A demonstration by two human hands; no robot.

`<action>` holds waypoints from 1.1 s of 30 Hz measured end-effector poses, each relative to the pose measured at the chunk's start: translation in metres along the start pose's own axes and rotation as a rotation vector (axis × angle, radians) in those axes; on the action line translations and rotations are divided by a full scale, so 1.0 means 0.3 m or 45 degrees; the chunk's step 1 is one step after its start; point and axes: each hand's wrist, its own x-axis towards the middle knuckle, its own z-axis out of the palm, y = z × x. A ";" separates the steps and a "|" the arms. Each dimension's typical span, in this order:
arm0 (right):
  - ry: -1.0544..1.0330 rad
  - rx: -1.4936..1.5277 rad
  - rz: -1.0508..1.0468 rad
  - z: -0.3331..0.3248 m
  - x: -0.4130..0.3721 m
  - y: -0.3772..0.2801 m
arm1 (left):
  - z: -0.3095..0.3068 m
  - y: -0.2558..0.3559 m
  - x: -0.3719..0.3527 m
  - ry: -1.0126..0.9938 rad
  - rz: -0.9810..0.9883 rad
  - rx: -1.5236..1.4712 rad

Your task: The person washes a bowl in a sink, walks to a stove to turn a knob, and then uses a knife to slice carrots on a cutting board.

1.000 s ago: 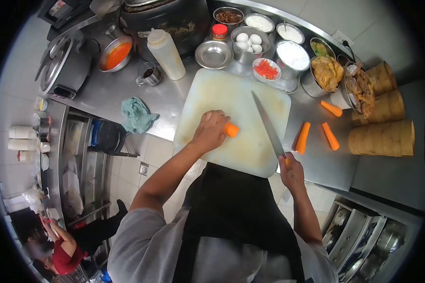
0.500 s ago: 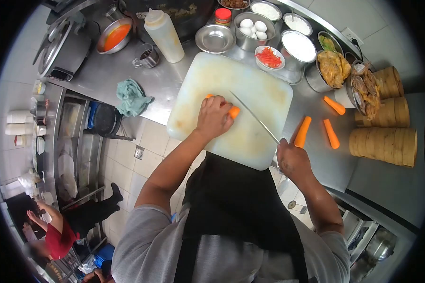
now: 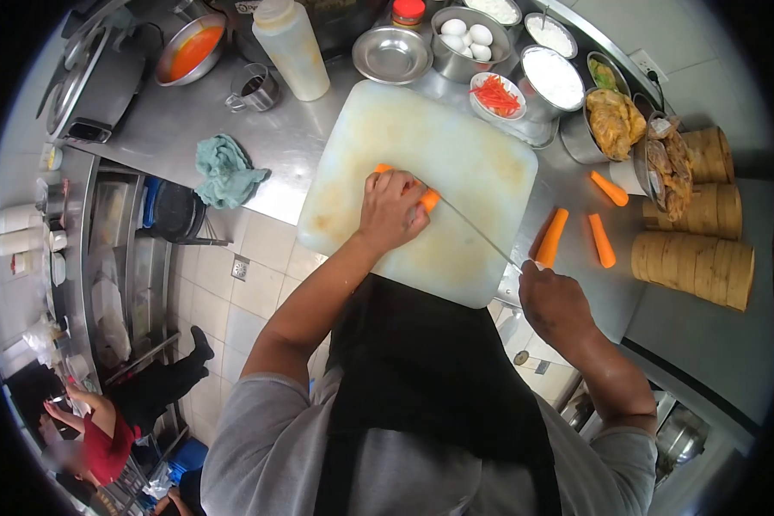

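My left hand (image 3: 389, 211) is closed over an orange carrot (image 3: 430, 200) on the white cutting board (image 3: 421, 129), with carrot showing on both sides of the fingers. My right hand (image 3: 549, 297) grips a long knife (image 3: 482, 235) by its handle, off the board's right edge. The thin blade slants up and left across the board, and its far end is by the carrot and my left fingers. Right of the board lie several peeled carrots; the nearest one (image 3: 552, 238) is just above my right hand.
A green cloth (image 3: 228, 171) and squeeze bottle (image 3: 294, 56) are on the counter to the left. A metal plate (image 3: 392, 55), egg pot (image 3: 445, 67) and bowl of red strips (image 3: 497, 95) stand behind the board. Bamboo steamers (image 3: 692, 268) are at right. A co-worker (image 3: 103, 439) is at lower left.
My right hand has moved right and slightly down, drawing the knife with it. The blade's far end has come down to the carrot. My left hand stays on the carrot.
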 end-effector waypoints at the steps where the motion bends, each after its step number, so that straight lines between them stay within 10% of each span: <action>1: -0.010 0.001 0.001 0.001 0.009 -0.007 | -0.001 -0.002 0.000 0.006 -0.001 -0.009; 19: 0.337 0.421 -0.013 0.170 0.336 -0.097 | 0.001 -0.014 0.004 -0.021 0.003 -0.008; 28: -0.143 0.240 0.093 0.033 0.131 -0.095 | 0.005 -0.021 0.003 -0.047 0.001 -0.009; 33: 0.337 0.485 -0.098 0.266 0.384 -0.128 | -0.003 -0.015 0.008 -0.022 0.000 -0.021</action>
